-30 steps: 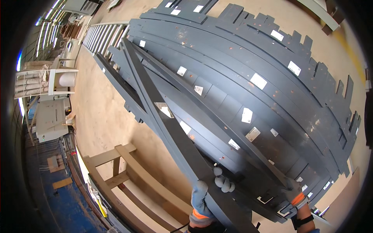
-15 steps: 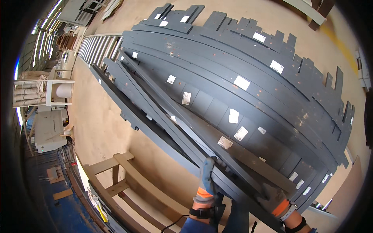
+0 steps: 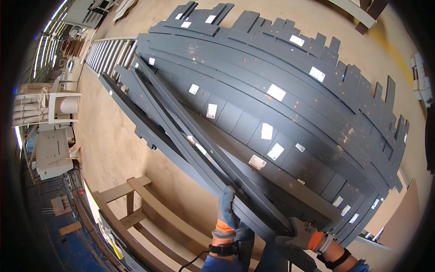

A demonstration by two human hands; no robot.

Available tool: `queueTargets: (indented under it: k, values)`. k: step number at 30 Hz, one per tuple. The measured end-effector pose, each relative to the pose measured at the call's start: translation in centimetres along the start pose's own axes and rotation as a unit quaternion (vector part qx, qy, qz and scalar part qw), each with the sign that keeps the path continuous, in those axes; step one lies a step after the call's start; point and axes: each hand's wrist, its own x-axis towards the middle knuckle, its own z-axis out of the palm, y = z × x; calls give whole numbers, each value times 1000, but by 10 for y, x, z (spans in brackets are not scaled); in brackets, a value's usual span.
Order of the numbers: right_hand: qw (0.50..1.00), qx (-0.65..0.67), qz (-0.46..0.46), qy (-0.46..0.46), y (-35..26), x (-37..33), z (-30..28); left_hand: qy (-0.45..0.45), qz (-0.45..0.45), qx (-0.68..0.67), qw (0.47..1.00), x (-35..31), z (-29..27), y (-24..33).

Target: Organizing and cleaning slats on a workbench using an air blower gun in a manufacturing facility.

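Against the left hand, dark board.

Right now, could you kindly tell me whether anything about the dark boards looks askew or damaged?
The dark boards jut out unevenly along the far edge, leaving a ragged outline. Pale blotches also mar their surface toward the right; I cannot tell dust from scuffs.

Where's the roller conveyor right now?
In the head view, the roller conveyor is at upper left, by the far ends of the stacked dark grey boards.
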Motion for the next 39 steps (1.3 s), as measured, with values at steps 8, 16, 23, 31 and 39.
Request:
queueTargets:
  k: [8, 16, 23, 31, 39]
  values:
    - [993, -13, -104, 47, 19, 7, 26, -59, 40, 125, 990, 8, -52, 1]
    - [978, -186, -72, 52, 14, 17, 50, -80, 352, 552, 752, -3, -33, 16]
    - [976, -175, 9, 131, 9, 27, 86, -24, 133, 280, 950, -3, -18, 11]
    - [978, -149, -52, 137, 7, 4, 78, -107, -104, 241, 959, 39, -119, 74]
    - [965, -144, -5, 218, 13, -30, 104, -169, -47, -95, 980, 105, -27, 111]
